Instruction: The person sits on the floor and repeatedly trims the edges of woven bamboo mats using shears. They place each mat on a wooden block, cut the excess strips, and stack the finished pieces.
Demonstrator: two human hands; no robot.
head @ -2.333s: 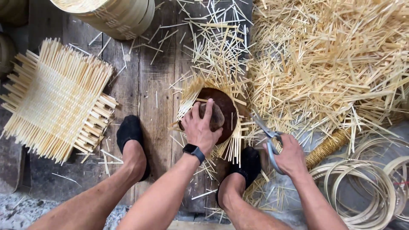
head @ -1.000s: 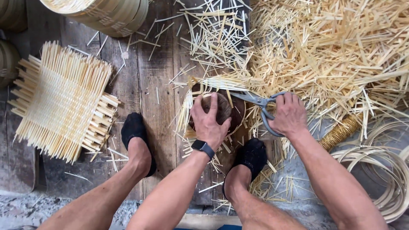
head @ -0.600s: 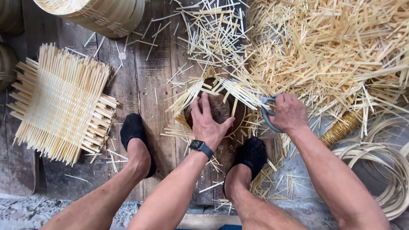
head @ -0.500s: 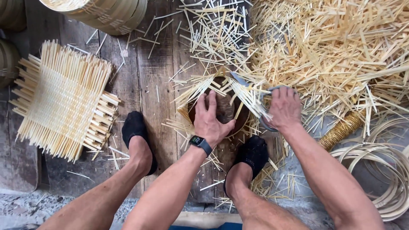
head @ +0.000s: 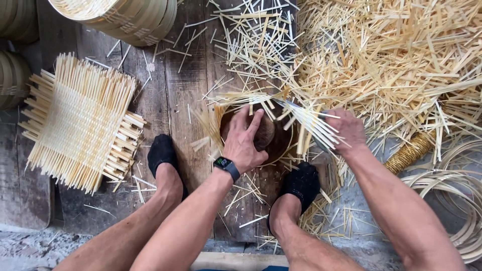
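Observation:
My left hand (head: 244, 142) presses down with spread fingers on a dark brown round wooden block (head: 268, 134) that lies on the plank floor between my feet. Pale bamboo strips of a woven mat (head: 306, 123) stick out from under the block and fan up around its rim. Right of the block, my right hand (head: 347, 131) is closed at those strip ends. The scissors it holds are almost wholly hidden behind the strips.
A big heap of cut bamboo slivers (head: 396, 55) fills the upper right. Square woven mats (head: 80, 123) are stacked at the left, with round bamboo baskets (head: 125, 15) above them. Bamboo hoops (head: 452, 185) and a rope-wrapped handle (head: 409, 153) lie at the right. My black-socked feet (head: 161, 153) flank the block.
My right hand brought the scissors up to the block's right rim and worked along the strip ends. The strips now stand up more around the block. My left hand stayed on top.

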